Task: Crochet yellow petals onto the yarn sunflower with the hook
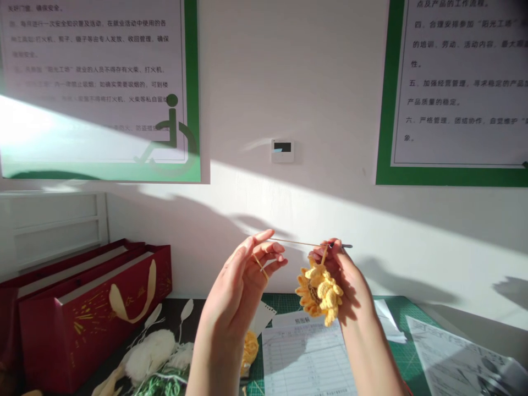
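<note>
A strand of yellow yarn point(295, 242) runs taut from the raised index finger of my left hand point(241, 275) and loops around its lower fingers, which are loosely curled. My right hand point(345, 269) pinches a crochet hook point(347, 246), its dark end sticking out to the right. Below those fingertips hangs a crocheted yellow flower point(330, 297) with a brown centre, joined to a strand. Its petals rest close against the right palm, and the hook's tip is hidden by the fingers. Behind my left wrist a yellow yarn ball point(250, 347) partly shows.
Printed sheets point(305, 357) lie on a green cutting mat point(258, 379), with more papers point(449, 352) at right. Red gift bags point(94, 319) stand at left, near white yarn point(150, 355) and green yarn point(165, 382). A white wall point(289, 203) rises behind.
</note>
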`<state>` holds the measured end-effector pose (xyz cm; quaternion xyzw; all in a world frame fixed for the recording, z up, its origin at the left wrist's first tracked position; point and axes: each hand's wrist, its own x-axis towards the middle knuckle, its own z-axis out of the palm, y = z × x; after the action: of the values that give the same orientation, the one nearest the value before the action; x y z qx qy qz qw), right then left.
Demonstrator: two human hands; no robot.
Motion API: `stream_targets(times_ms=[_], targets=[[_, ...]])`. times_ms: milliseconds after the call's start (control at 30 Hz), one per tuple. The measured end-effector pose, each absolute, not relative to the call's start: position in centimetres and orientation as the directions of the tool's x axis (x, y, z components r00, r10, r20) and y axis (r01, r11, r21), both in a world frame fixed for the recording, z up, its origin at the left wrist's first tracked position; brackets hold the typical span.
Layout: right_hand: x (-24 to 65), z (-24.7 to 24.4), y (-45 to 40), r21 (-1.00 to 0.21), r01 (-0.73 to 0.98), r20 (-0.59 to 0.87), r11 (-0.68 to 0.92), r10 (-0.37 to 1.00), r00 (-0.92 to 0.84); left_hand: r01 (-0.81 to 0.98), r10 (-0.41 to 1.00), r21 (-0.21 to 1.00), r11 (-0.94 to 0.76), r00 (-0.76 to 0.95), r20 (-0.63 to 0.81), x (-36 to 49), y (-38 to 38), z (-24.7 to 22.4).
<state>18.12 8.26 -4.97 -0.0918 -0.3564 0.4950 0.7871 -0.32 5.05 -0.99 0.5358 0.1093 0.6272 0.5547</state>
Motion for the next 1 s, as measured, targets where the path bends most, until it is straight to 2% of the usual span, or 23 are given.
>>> stream_targets(times_ms=[67, 167, 200, 267, 400, 533, 600, 700, 800, 900, 1000], targets=[[17.9, -5.2, 8.4, -0.506, -0.726, 0.466, 0.466, 0.856, 0.225, -0.484, 0.799, 0.733, -0.477, 0.108, 0.592, 0.5, 5.1, -1.4], [17.7, -5.3, 8.2, -0.52, -0.74, 0.463, 0.426, 0.869, 0.175, -0.057, 0.669, 0.667, -0.743, -0.102, 0.736, 1.7, 5.1, -2.0], [17.7, -5.3, 8.1, -0.522, -0.744, 0.464, 0.417, 0.871, 0.162, 0.074, 0.613, 0.628, -0.774, -0.157, 0.774, 1.9, 5.1, -2.1], [17.8, -5.2, 7.8, -0.521, -0.755, 0.466, 0.399, 0.874, 0.139, 0.149, 0.573, 0.611, -0.778, -0.23, 0.786, 2.3, 5.3, -2.2], [18.3, -4.9, 6.9, -0.499, -0.79, 0.443, 0.356, 0.888, 0.121, 0.041, 0.623, 0.665, -0.746, -0.313, 0.717, 2.2, 5.7, -2.1], [18.1, -4.9, 5.9, -0.476, -0.825, 0.395, 0.304, 0.912, 0.108, -0.318, 0.795, 0.735, -0.598, -0.118, 0.595, 2.1, 4.9, -1.6], [17.6, -4.8, 5.4, -0.468, -0.837, 0.377, 0.285, 0.921, 0.103, -0.516, 0.84, 0.722, -0.46, 0.011, 0.543, 2.4, 4.1, -1.2], [16.5, -4.6, 4.6, -0.456, -0.843, 0.365, 0.285, 0.924, 0.115, -0.679, 0.856, 0.675, -0.289, 0.133, 0.5, 3.0, 2.8, -0.6], [15.6, -4.3, 3.8, -0.439, -0.835, 0.383, 0.331, 0.91, 0.159, -0.708, 0.841, 0.665, -0.238, 0.193, 0.505, 3.3, 1.8, -0.6], [14.9, -4.2, 3.5, -0.431, -0.815, 0.405, 0.388, 0.89, 0.21, -0.606, 0.828, 0.737, -0.3, 0.217, 0.516, 3.2, 1.2, -1.0], [14.1, -4.3, 3.4, -0.434, -0.787, 0.419, 0.439, 0.871, 0.255, -0.569, 0.826, 0.753, -0.33, 0.213, 0.523, 3.0, 1.2, -1.4]])
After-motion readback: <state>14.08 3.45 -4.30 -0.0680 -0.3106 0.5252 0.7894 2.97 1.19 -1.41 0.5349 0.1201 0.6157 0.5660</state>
